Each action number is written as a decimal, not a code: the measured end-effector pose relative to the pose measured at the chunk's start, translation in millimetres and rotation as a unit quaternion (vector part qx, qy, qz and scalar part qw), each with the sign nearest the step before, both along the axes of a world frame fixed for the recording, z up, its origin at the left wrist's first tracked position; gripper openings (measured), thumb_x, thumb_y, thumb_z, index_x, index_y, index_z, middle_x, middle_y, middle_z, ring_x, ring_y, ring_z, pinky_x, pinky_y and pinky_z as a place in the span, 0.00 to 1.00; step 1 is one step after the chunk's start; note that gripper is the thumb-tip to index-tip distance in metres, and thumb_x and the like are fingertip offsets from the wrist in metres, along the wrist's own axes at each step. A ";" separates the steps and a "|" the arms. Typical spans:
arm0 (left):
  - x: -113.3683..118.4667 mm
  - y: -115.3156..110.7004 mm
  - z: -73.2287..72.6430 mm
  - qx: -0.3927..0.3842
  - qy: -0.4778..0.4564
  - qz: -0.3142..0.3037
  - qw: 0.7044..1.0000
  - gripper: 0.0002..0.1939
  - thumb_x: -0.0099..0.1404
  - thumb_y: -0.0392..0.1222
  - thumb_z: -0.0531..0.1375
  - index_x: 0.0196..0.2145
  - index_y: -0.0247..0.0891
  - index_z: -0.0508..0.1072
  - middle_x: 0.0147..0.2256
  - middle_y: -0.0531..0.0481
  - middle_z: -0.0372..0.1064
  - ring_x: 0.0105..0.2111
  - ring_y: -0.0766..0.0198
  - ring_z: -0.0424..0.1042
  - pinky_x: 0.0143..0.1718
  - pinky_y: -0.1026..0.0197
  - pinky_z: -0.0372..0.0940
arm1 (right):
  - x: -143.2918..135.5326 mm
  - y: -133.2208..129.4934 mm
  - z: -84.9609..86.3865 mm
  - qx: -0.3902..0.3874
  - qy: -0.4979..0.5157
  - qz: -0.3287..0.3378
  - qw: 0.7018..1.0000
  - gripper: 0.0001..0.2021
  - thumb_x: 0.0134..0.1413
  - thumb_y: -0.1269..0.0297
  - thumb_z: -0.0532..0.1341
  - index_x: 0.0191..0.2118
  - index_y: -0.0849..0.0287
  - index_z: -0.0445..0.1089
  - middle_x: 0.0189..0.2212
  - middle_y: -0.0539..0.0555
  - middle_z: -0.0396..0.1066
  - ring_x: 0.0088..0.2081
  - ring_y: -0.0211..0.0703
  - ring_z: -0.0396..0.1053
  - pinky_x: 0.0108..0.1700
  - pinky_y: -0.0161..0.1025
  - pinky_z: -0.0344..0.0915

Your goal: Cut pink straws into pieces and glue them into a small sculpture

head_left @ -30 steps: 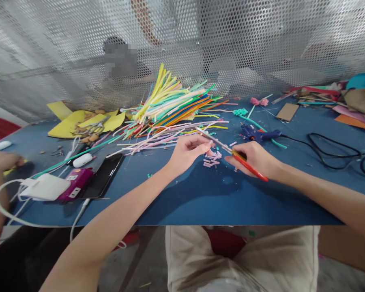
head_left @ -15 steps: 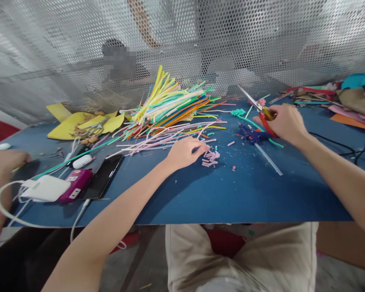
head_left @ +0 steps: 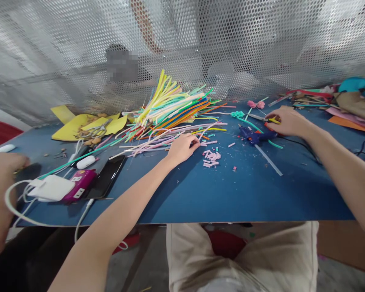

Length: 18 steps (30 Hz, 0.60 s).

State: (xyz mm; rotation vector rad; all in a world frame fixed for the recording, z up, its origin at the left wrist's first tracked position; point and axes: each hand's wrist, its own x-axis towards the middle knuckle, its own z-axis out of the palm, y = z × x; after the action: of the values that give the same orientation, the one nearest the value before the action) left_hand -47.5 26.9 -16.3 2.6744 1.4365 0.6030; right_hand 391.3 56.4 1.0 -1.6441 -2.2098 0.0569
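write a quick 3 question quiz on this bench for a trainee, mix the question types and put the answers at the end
1. Multiple choice: which thing is at the fingers of the person's own right hand?
A. the dark phone
B. the scissors
C. the yellow sheet

2. True or false: in the picture, the blue glue gun lies to the right of the pile of short lilac pieces.

3. Short answer: which of the person's own hands is nearer to that lilac pile?

Key: 1. B; 2. true; 3. the left hand
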 end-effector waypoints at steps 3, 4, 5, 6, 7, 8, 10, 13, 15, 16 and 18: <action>1.0 0.3 0.6 0.021 0.006 0.005 1.000 0.10 0.72 0.45 0.57 0.38 0.40 0.76 0.41 0.46 0.75 0.45 0.53 0.71 0.47 0.54 0.63 | -8.8 -2.4 1.9 -0.057 -0.025 0.136 0.989 0.20 0.53 0.65 0.60 0.52 0.61 0.73 0.50 0.65 0.74 0.45 0.51 0.68 0.50 0.46 0.60; 1.4 -0.4 1.8 0.032 0.002 0.014 0.999 0.10 0.72 0.45 0.56 0.39 0.40 0.76 0.42 0.45 0.75 0.47 0.53 0.70 0.49 0.53 0.63 | -11.9 -2.9 1.2 -0.067 -0.037 0.149 0.986 0.21 0.53 0.64 0.61 0.53 0.59 0.73 0.50 0.63 0.73 0.45 0.51 0.68 0.50 0.47 0.61; 1.9 -1.6 3.6 0.044 -0.006 0.022 0.999 0.10 0.73 0.45 0.56 0.40 0.40 0.75 0.43 0.45 0.75 0.48 0.52 0.70 0.51 0.51 0.62 | -14.6 -3.0 -0.2 -0.068 -0.051 0.152 0.985 0.21 0.52 0.62 0.61 0.53 0.58 0.73 0.50 0.62 0.73 0.45 0.52 0.68 0.51 0.48 0.61; 2.5 -3.2 6.0 0.056 -0.015 0.029 0.998 0.10 0.74 0.45 0.55 0.41 0.40 0.74 0.44 0.45 0.75 0.49 0.52 0.70 0.53 0.50 0.61 | -17.0 -2.6 -2.3 -0.064 -0.067 0.151 0.984 0.21 0.52 0.60 0.61 0.52 0.57 0.73 0.50 0.62 0.73 0.46 0.54 0.68 0.52 0.50 0.62; 3.3 -5.2 8.8 0.068 -0.024 0.034 0.997 0.09 0.74 0.44 0.54 0.41 0.41 0.73 0.45 0.45 0.75 0.50 0.52 0.70 0.54 0.50 0.60 | -18.8 -1.8 -4.7 -0.060 -0.082 0.153 0.983 0.21 0.51 0.59 0.62 0.51 0.57 0.74 0.49 0.61 0.73 0.47 0.56 0.68 0.54 0.52 0.62; 4.1 -7.6 11.8 0.078 -0.032 0.035 0.996 0.09 0.75 0.44 0.54 0.42 0.41 0.73 0.45 0.45 0.76 0.49 0.52 0.70 0.54 0.49 0.60 | -20.2 -0.8 -7.4 -0.059 -0.093 0.156 0.982 0.21 0.50 0.59 0.62 0.50 0.57 0.74 0.49 0.61 0.72 0.49 0.57 0.68 0.56 0.53 0.61; 6.0 -12.8 17.8 0.093 -0.048 0.027 0.994 0.09 0.75 0.43 0.53 0.43 0.41 0.72 0.44 0.46 0.77 0.47 0.54 0.71 0.52 0.51 0.60 | -22.1 1.1 -12.2 -0.061 -0.102 0.158 0.980 0.20 0.49 0.58 0.63 0.49 0.58 0.74 0.50 0.62 0.70 0.51 0.59 0.68 0.58 0.55 0.61; 8.9 -20.3 23.5 0.113 -0.084 0.003 0.990 0.10 0.76 0.45 0.53 0.43 0.41 0.72 0.42 0.48 0.77 0.44 0.57 0.73 0.50 0.54 0.62 | -24.6 1.3 -14.7 -0.061 -0.092 0.165 0.980 0.19 0.48 0.59 0.62 0.47 0.59 0.72 0.50 0.63 0.69 0.50 0.58 0.68 0.57 0.53 0.63; 10.5 -24.3 24.6 0.123 -0.108 -0.010 0.986 0.11 0.76 0.46 0.52 0.44 0.41 0.73 0.42 0.48 0.77 0.43 0.59 0.73 0.47 0.57 0.63 | -26.6 -1.0 -11.7 -0.055 -0.074 0.163 0.982 0.19 0.48 0.60 0.62 0.47 0.59 0.71 0.48 0.63 0.70 0.48 0.56 0.69 0.55 0.51 0.64; 11.1 -25.8 24.5 0.125 -0.117 -0.013 0.985 0.12 0.76 0.46 0.52 0.45 0.41 0.73 0.42 0.49 0.78 0.43 0.60 0.74 0.46 0.58 0.63 | -27.7 -2.9 -9.0 -0.049 -0.059 0.158 0.985 0.19 0.48 0.60 0.62 0.47 0.59 0.71 0.48 0.62 0.70 0.47 0.55 0.69 0.54 0.50 0.64; 11.8 -27.9 23.7 0.121 -0.122 -0.013 0.985 0.13 0.76 0.48 0.53 0.45 0.41 0.75 0.43 0.49 0.78 0.43 0.61 0.74 0.44 0.60 0.64 | -29.7 -8.1 -1.8 -0.025 -0.014 0.143 0.989 0.20 0.48 0.61 0.62 0.49 0.59 0.70 0.47 0.62 0.71 0.46 0.54 0.69 0.52 0.48 0.64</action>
State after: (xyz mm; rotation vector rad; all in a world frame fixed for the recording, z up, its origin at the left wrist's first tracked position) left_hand -35.7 -1.0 7.4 2.6654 1.3382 1.1250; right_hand 361.6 48.3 -0.8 -1.3471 -2.4683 0.1670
